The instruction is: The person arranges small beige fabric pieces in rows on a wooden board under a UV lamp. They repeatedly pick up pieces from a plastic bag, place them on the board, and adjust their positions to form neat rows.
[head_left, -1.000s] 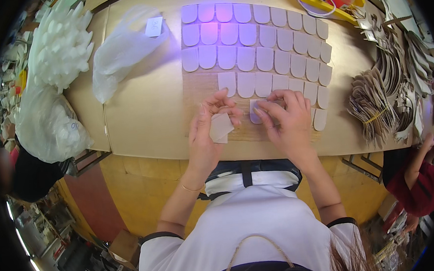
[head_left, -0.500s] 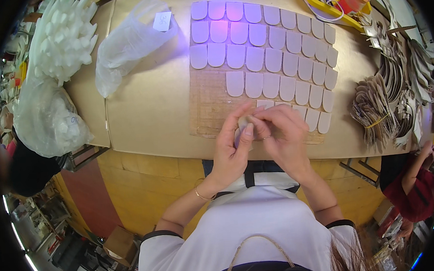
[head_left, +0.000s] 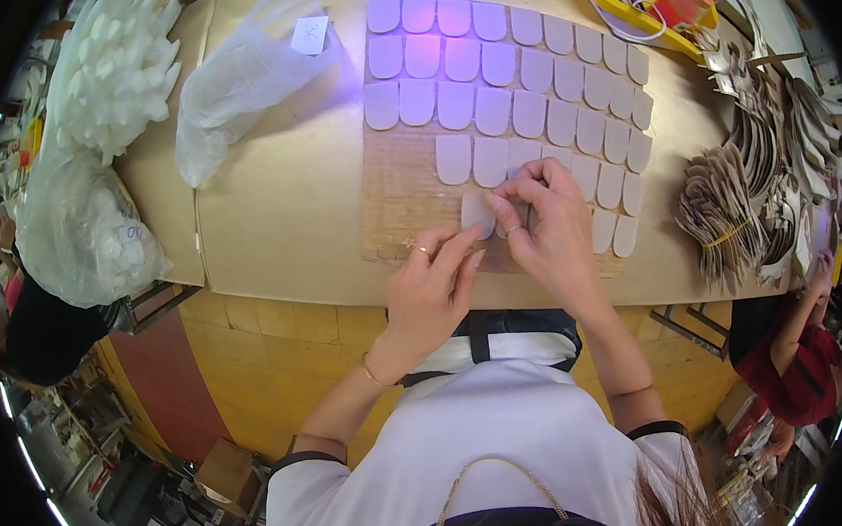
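Note:
Rows of pale tongue-shaped pieces (head_left: 530, 115), straight at one end and rounded at the other, lie on a brown cardboard sheet (head_left: 399, 182). One such piece (head_left: 476, 216) is at the left end of the lowest row, flat or nearly flat on the cardboard. My right hand (head_left: 552, 236) pinches its upper right corner between thumb and bent fingers and covers part of that row. From the lower left, my left hand (head_left: 427, 287) rests a fingertip on the piece's lower edge, its fingers stretched out and the thumb apart.
A clear plastic bag (head_left: 241, 86) with a white label and a bulging bag of white spiky pieces (head_left: 116, 79) lie to the left. Banded bundles of thin strips (head_left: 721, 206) sit at the right. A yellow tray (head_left: 607, 1) stands at the back right. People work on both sides.
The pale piece, held up between both hands before, is now down on the cardboard in the lowest row. My left hand has loosened and drawn back to the lower left.

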The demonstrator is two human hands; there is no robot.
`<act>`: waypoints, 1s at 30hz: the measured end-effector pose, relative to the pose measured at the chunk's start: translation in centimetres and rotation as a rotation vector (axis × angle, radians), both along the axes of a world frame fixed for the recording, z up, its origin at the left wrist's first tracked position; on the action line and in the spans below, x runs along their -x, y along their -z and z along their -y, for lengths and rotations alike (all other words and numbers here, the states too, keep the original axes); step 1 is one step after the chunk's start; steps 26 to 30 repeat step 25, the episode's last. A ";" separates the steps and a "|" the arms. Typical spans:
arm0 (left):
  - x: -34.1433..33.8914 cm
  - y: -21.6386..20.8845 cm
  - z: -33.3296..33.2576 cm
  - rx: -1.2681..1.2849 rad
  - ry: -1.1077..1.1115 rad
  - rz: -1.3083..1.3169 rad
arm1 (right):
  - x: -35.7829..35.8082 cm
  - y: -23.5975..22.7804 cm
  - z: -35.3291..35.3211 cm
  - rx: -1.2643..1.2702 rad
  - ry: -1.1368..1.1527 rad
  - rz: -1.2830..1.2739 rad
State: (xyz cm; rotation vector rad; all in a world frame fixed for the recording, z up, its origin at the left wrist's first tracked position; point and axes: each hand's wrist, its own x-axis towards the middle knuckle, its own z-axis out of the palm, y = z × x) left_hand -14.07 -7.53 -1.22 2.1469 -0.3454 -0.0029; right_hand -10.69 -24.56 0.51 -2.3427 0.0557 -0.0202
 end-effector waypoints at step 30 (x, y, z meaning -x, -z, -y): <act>-2.7 -3.2 -1.9 0.795 -0.049 -0.625 | 1.6 -2.2 -0.9 -0.511 -0.156 -0.169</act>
